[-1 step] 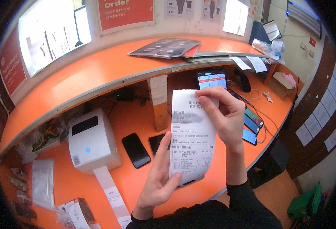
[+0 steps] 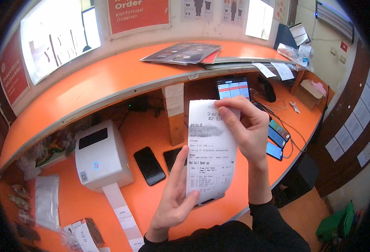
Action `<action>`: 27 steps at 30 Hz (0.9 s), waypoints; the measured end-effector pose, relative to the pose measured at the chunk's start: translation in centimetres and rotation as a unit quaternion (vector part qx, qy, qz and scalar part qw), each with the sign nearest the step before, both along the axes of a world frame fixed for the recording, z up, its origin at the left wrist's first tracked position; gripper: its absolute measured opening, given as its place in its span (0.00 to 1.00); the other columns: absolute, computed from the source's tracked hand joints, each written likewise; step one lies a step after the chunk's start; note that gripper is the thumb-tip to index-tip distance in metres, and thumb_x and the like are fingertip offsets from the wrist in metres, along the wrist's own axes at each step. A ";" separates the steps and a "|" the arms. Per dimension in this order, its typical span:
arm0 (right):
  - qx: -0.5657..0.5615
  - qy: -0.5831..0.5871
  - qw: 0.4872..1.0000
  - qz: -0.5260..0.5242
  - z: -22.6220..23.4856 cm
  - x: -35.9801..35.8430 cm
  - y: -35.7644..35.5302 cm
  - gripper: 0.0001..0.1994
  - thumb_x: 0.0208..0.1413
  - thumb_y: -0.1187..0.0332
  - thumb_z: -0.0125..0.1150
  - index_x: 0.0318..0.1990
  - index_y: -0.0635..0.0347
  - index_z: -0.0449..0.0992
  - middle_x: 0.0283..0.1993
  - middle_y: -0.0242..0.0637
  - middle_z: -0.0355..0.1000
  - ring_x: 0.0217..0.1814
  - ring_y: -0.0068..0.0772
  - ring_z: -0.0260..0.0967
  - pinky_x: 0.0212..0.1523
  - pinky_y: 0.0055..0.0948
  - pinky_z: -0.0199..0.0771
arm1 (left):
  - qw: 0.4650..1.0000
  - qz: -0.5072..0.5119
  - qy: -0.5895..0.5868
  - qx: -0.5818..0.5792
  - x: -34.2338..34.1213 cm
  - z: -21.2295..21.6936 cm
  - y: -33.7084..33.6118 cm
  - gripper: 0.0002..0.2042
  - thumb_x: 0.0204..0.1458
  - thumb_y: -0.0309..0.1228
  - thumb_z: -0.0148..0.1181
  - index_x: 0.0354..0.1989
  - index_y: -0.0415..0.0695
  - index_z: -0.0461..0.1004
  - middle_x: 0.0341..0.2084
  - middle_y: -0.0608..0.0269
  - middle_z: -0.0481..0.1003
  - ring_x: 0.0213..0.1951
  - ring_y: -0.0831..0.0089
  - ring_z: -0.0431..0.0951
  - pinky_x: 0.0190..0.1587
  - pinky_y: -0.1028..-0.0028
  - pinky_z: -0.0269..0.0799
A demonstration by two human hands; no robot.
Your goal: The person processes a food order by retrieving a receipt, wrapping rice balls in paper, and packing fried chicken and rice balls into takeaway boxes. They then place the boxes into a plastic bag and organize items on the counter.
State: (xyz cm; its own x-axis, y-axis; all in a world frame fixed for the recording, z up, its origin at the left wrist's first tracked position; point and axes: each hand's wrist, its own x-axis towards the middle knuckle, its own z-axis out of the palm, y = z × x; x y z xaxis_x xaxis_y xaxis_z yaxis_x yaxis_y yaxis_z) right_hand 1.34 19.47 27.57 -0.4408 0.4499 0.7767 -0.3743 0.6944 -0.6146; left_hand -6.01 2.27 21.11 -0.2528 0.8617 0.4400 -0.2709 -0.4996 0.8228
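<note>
A long printed paper receipt (image 2: 212,151) is held upright over the orange counter, its printed side facing me. My right hand (image 2: 248,126) pinches its top right corner between thumb and fingers. Lower down, my left hand (image 2: 174,201) grips the left edge, thumb in front and fingers partly behind the paper. The lower end of the receipt curves away. Behind it, a dark phone (image 2: 172,158) is partly hidden, and another black phone (image 2: 149,165) lies to its left. A white label printer (image 2: 103,155) stands further left, with a paper strip (image 2: 124,216) trailing from its front.
The orange counter (image 2: 84,206) has a raised shelf (image 2: 105,71) along its back, bearing dark menu sheets (image 2: 180,52). A tablet (image 2: 234,89) stands lit behind the receipt. At the right lie two lit phones (image 2: 278,133) and cables. A clear plastic packet (image 2: 47,201) rests at the left.
</note>
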 end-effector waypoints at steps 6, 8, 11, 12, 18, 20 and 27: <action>-0.005 -0.007 1.000 0.015 0.0 -0.2 0.0 0.05 0.50 0.76 0.57 0.35 0.66 0.76 0.29 0.33 0.71 0.29 0.17 0.67 0.26 0.16 0.65 | 1.000 0.017 0.021 -0.005 0.2 0.2 0.2 0.38 0.43 0.11 0.36 0.65 0.39 0.31 0.63 0.47 0.43 0.65 0.64 0.45 0.63 0.68 0.40; -0.001 0.000 1.000 0.013 0.1 -0.2 0.1 0.05 0.50 0.76 0.57 0.35 0.66 0.76 0.29 0.33 0.71 0.29 0.17 0.67 0.26 0.16 0.64 | 0.999 0.023 0.031 0.011 0.2 0.1 0.5 0.38 0.43 0.11 0.36 0.65 0.40 0.30 0.63 0.46 0.44 0.65 0.63 0.45 0.63 0.67 0.41; 0.003 0.005 0.999 0.049 0.2 -0.1 0.2 0.05 0.50 0.77 0.57 0.35 0.66 0.76 0.29 0.33 0.71 0.29 0.17 0.67 0.26 0.15 0.64 | 0.999 0.038 0.035 0.003 0.6 0.2 0.6 0.38 0.43 0.11 0.36 0.65 0.41 0.29 0.62 0.45 0.46 0.64 0.62 0.47 0.63 0.66 0.42; -0.003 0.003 0.999 0.052 0.2 0.0 0.2 0.05 0.51 0.77 0.56 0.34 0.66 0.76 0.29 0.33 0.71 0.30 0.17 0.67 0.26 0.15 0.64 | 0.999 0.043 0.033 -0.001 0.9 0.2 0.6 0.38 0.43 0.11 0.36 0.65 0.41 0.29 0.62 0.45 0.46 0.64 0.62 0.47 0.63 0.66 0.42; 0.023 -0.007 0.991 0.135 0.7 -0.2 -1.1 0.13 0.59 0.68 0.47 0.35 0.68 0.75 0.28 0.35 0.71 0.29 0.19 0.66 0.28 0.17 0.63 | 0.988 0.147 0.026 0.023 3.5 0.4 -1.1 0.38 0.46 0.11 0.37 0.65 0.44 0.27 0.61 0.46 0.49 0.62 0.63 0.51 0.62 0.65 0.44; 0.014 -0.031 0.980 0.194 0.7 -0.4 -1.8 0.16 0.61 0.64 0.43 0.36 0.67 0.75 0.29 0.35 0.71 0.28 0.20 0.65 0.28 0.18 0.62 | 0.980 0.198 0.013 0.035 4.8 0.4 -2.0 0.38 0.46 0.11 0.37 0.65 0.45 0.27 0.60 0.46 0.50 0.62 0.63 0.52 0.62 0.65 0.45; 0.093 -0.102 0.924 0.356 0.6 0.1 -4.0 0.15 0.58 0.67 0.42 0.39 0.68 0.75 0.34 0.42 0.72 0.35 0.31 0.69 0.37 0.24 0.65 | 0.910 0.414 -0.012 0.034 11.2 -0.7 -3.5 0.37 0.46 0.12 0.38 0.66 0.45 0.33 0.63 0.55 0.47 0.63 0.66 0.51 0.62 0.69 0.46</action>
